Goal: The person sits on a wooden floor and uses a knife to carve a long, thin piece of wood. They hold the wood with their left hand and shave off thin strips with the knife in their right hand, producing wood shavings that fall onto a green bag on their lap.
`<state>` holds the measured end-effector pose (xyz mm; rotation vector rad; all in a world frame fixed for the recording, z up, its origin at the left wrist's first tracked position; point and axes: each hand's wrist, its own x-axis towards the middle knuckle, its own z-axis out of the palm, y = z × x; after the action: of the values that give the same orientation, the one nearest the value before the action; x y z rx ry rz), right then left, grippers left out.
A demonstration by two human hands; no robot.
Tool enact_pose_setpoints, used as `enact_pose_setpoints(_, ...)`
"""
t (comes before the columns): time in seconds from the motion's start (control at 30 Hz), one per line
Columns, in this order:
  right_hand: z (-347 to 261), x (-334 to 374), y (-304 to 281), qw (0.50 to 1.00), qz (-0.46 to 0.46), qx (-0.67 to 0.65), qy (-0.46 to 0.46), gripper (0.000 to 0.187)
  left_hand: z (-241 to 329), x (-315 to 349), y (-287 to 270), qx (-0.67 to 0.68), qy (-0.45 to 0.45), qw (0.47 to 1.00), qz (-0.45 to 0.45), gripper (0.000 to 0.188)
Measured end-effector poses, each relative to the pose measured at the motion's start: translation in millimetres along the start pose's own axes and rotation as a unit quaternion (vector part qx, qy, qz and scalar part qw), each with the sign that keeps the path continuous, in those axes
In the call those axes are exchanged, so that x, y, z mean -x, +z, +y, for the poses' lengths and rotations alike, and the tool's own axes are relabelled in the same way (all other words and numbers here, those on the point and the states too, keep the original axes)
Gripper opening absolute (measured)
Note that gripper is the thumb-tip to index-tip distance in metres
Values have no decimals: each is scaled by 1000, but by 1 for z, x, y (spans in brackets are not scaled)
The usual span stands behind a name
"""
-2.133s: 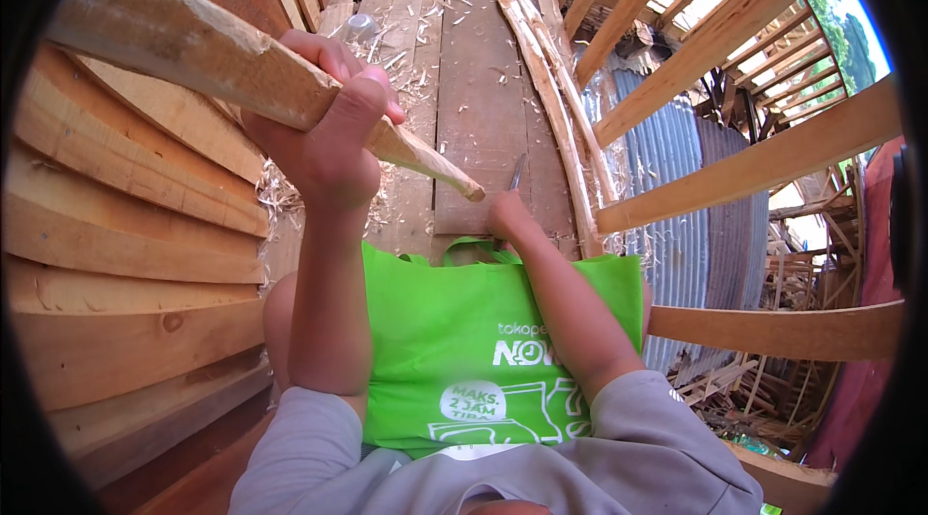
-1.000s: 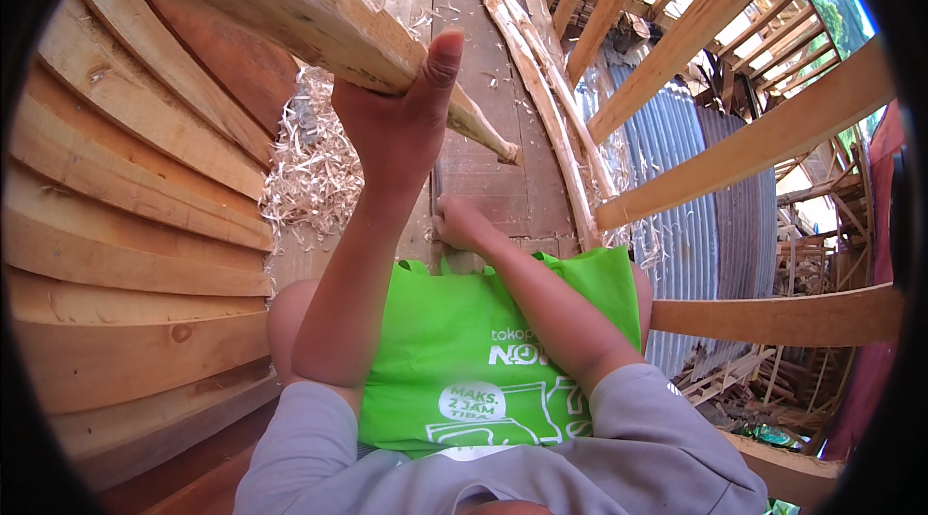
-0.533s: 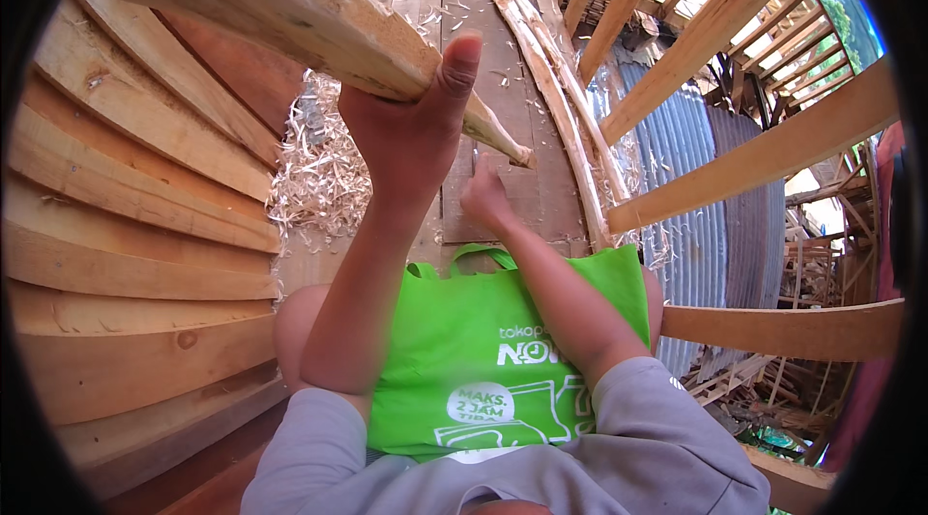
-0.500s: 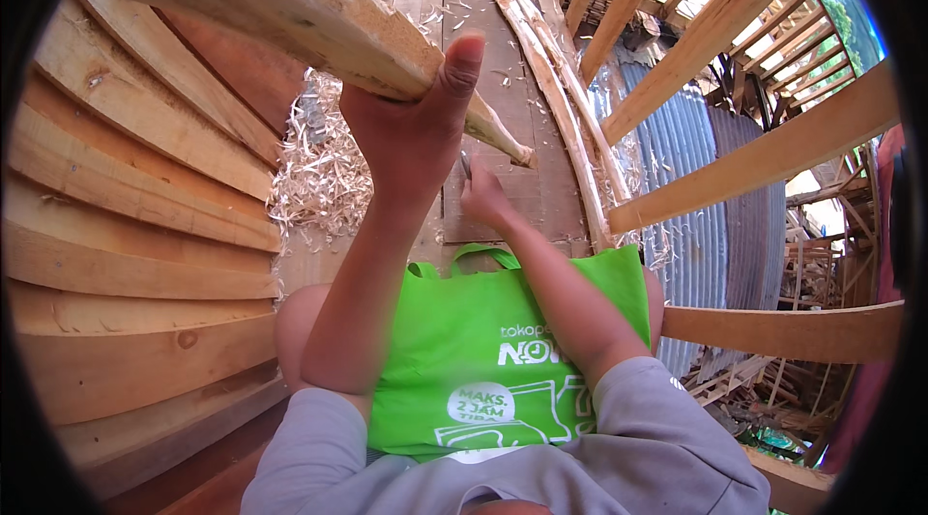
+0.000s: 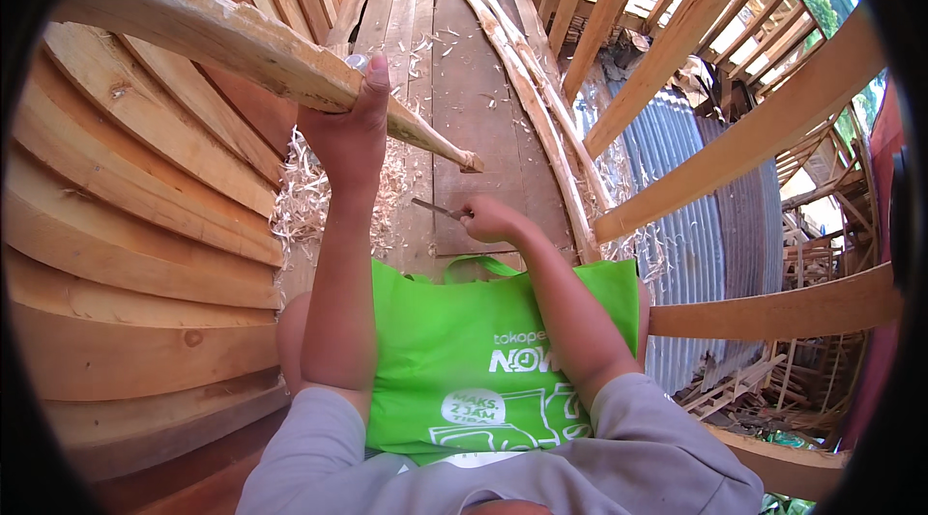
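Observation:
My left hand [image 5: 350,143] grips a long, pale, rough-hewn wooden pole [image 5: 237,37] from below, its thumb up along the near side. The pole slants from the upper left down to a narrower, notched tip at the right. Below that tip my right hand [image 5: 491,218] is closed round the handle of a knife [image 5: 437,209]. Its dark, thin blade points left, apart from the pole. Most of the handle is hidden in the fist. A green cloth bag [image 5: 503,351] lies across my lap under both forearms.
Curled wood shavings [image 5: 314,196] heap on the plank floor [image 5: 483,128] to the left. Two peeled poles [image 5: 541,100] lie along the right side. A slatted wooden wall [image 5: 145,254] stands left; railing slats [image 5: 744,138] and corrugated metal sheets [image 5: 677,215] are at the right.
My left hand and the pole have shifted left and slightly away from me. My right hand has moved a little lower, and the knife blade now shows clearly.

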<state>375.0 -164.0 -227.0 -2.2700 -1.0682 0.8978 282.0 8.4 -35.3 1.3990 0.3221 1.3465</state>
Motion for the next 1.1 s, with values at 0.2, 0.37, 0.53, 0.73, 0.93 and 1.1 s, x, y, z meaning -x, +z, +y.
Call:
enact_pose_setpoints(0.2, -39, 61, -68, 993, -52, 32, 100, 35, 1, 1, -13, -32, -19, 999, 5, 27)
enact_pose_setpoints(0.37, -44, 100, -103, 983, 21, 161, 87, 36, -10, 5, -25, -62, -20, 998, -24, 36)
enact_pose_setpoints(0.53, -19, 96, -94, 969, 137, 132, 158, 38, -21, 10, -39, -46, -35, 997, -50, 43)
enact_pose_setpoints(0.73, 27, 38, -23, 884, 208, -368, 197, 29, 6, 34, -31, -34, -12, 999, -34, 27)
enact_pose_setpoints(0.93, 7, 43, 13, 866, 232, -396, 197, 32, 40, 32, -38, -90, 11, 996, -16, 30)
enact_pose_setpoints(1.1, -48, 51, -24, 929, 196, -263, 172, 38, 45, 34, -52, -74, -6, 997, -28, 31)
